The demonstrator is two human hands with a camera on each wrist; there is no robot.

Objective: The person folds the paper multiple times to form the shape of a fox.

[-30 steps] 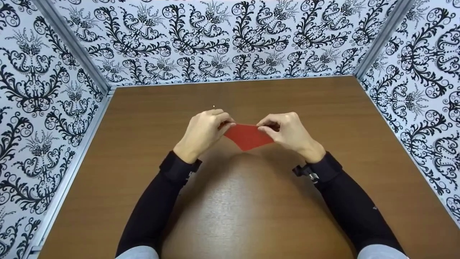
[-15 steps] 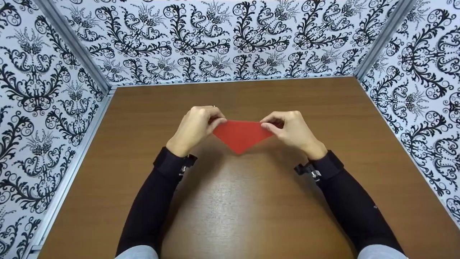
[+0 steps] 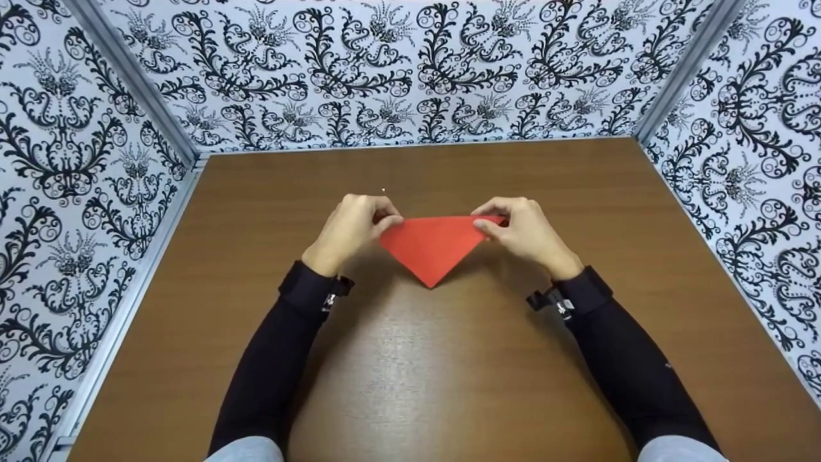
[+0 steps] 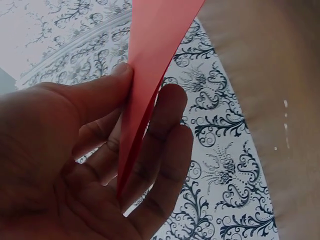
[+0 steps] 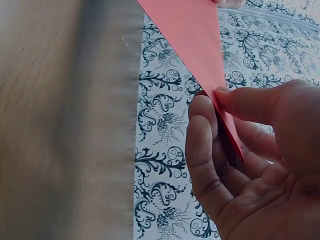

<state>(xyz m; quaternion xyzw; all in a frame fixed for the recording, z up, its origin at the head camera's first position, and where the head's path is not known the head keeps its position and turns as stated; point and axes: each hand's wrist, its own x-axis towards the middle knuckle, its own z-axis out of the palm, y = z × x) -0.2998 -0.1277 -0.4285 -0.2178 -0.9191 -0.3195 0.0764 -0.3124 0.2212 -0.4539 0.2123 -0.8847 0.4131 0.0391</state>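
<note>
A red sheet of paper (image 3: 433, 247), folded into a triangle, spans the space between both hands in the head view, one point facing down toward the person. My left hand (image 3: 354, 230) pinches its left corner; in the left wrist view the thumb presses one face of the paper (image 4: 150, 55) and the fingers lie behind, with the folded layers slightly parted. On the other side my right hand (image 3: 521, 230) pinches the right corner between thumb and fingers. The right wrist view shows that corner of the paper (image 5: 195, 40) tapering into the palm.
The brown wooden table (image 3: 417, 372) lies beneath the hands. Walls (image 3: 359, 70) with black and white scroll patterns stand at the back and sides, joined by grey metal posts (image 3: 131, 77). Dark sleeves and wrist straps (image 3: 311, 285) cover the forearms.
The hands have drawn apart, and the red paper shows wider between them. Its face has tilted more toward the head camera, its lower point now nearer the person. Both hands keep pinching it.
</note>
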